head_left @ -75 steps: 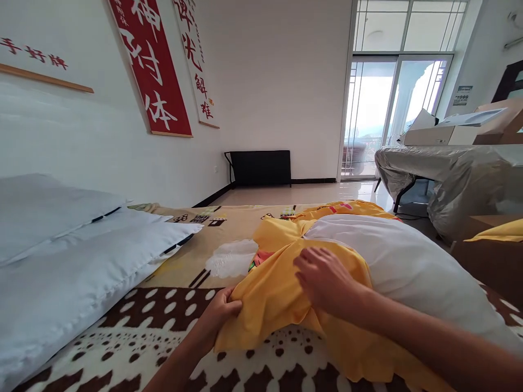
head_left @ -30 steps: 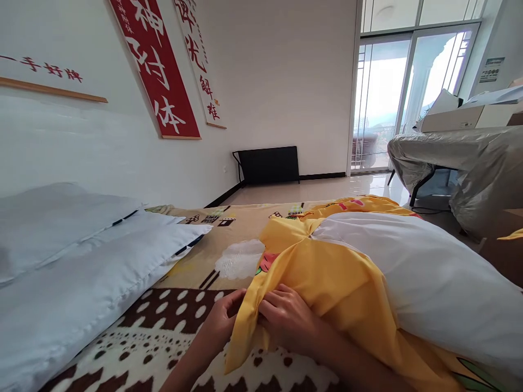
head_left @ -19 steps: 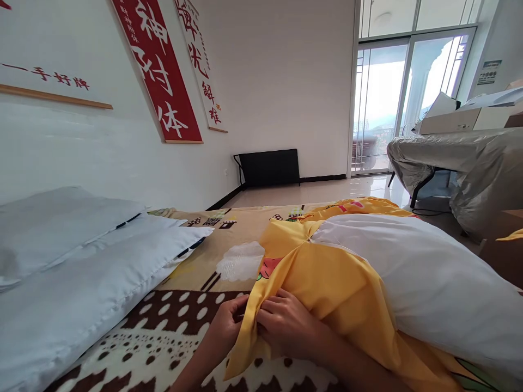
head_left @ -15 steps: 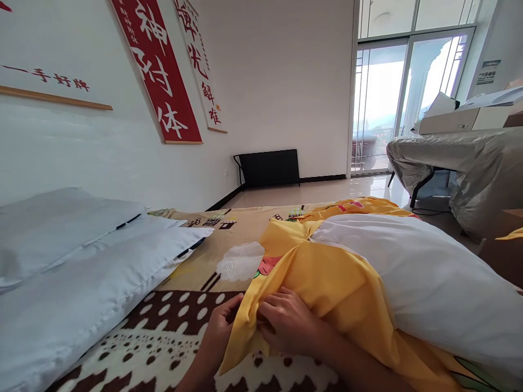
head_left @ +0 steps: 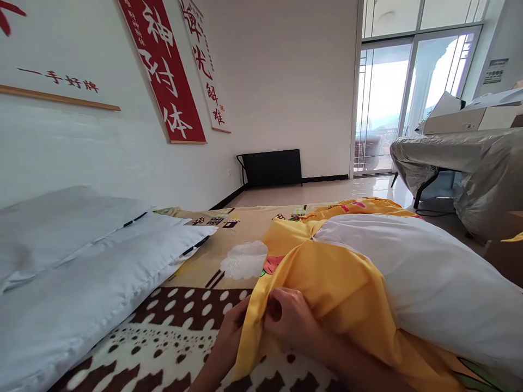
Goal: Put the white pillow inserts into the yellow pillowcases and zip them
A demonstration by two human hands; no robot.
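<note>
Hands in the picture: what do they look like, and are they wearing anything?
The left hand and right hand are bare, without gloves. No sleeve or watch shows on the left forearm or right forearm. Some fingers are hidden, so I can't rule out rings.

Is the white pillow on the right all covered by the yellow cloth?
No, bare in part: the white pillow bulges out past the yellow cloth.

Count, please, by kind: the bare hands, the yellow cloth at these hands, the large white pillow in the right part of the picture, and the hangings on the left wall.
Hands: 2 (left hand, right hand)
Yellow cloth: 1
Large white pillow: 1
Wall hangings: 3 (left white hanging, red hanging, narrow white hanging)
Total: 7
</note>
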